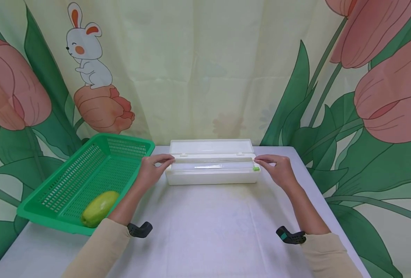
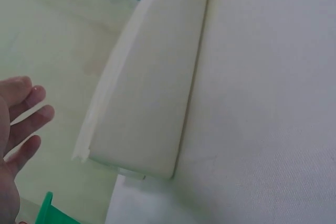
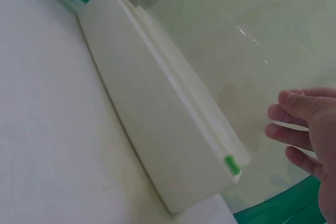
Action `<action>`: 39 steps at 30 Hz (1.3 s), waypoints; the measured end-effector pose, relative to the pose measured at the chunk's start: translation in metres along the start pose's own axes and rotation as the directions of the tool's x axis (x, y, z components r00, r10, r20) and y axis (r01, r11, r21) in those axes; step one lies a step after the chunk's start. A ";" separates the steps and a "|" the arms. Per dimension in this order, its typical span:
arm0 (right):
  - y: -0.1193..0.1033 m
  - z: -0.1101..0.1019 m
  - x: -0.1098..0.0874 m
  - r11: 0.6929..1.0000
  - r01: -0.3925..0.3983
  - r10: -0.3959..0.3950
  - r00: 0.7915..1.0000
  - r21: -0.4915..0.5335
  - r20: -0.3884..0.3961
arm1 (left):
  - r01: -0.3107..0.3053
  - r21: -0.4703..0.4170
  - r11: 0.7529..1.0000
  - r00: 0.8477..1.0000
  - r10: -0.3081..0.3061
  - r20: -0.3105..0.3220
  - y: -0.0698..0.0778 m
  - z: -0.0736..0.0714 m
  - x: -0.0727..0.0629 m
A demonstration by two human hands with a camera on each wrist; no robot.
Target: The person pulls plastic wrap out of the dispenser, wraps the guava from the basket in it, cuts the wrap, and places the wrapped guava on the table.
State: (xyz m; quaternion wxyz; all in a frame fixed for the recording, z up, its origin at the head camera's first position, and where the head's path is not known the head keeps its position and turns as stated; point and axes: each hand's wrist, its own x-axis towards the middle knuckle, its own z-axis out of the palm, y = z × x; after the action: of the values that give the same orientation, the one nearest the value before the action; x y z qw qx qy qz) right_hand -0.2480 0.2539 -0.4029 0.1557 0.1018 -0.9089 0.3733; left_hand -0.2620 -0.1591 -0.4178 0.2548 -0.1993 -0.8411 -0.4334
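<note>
Head: box (image 1: 210,178) on bench (image 1: 212,231), lid (image 1: 210,146) up; left hand (image 1: 151,172) and right hand (image 1: 278,172) pinch clear film (image 1: 214,160), stretched over box. Basket (image 1: 56,226) at left, fruit (image 1: 100,208) inside. Left wrist: fingers (image 2: 31,123) pinched, film not discernible. Right wrist: film glints run to pinching fingers.

Soft shadows fall on the white table (image 1: 209,235) in the bright head view; both wrist views look dimmer.

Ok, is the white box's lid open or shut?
Open: the lid stands raised at the back of the white box, and clear film shows inside.
</note>
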 end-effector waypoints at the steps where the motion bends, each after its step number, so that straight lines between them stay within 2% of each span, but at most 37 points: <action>1: -0.001 -0.001 0.000 1.000 0.004 -0.004 1.000 -0.001 -0.002 | -0.001 0.002 1.000 1.000 0.001 0.001 0.000 0.000 0.000; 14: -0.008 -0.007 -0.001 0.999 0.049 -0.049 0.999 -0.008 -0.016 | -0.027 0.007 1.000 1.000 0.027 -0.002 0.005 -0.005 0.000; 30: -0.015 -0.014 -0.006 0.991 0.122 -0.125 0.990 -0.052 -0.057 | -0.095 -0.010 0.995 0.995 0.094 -0.020 0.013 -0.011 0.000; 39: -0.019 -0.018 -0.008 0.986 0.157 -0.162 0.984 -0.060 -0.075 | -0.093 -0.026 0.995 0.996 0.093 -0.015 0.021 -0.017 -0.001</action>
State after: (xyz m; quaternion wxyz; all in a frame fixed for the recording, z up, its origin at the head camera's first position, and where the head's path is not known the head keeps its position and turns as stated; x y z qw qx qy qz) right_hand -0.2316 0.2541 -0.3816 0.2240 0.1550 -0.9005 0.3389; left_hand -0.2451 -0.1617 -0.3963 0.2778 -0.2385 -0.8233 -0.4337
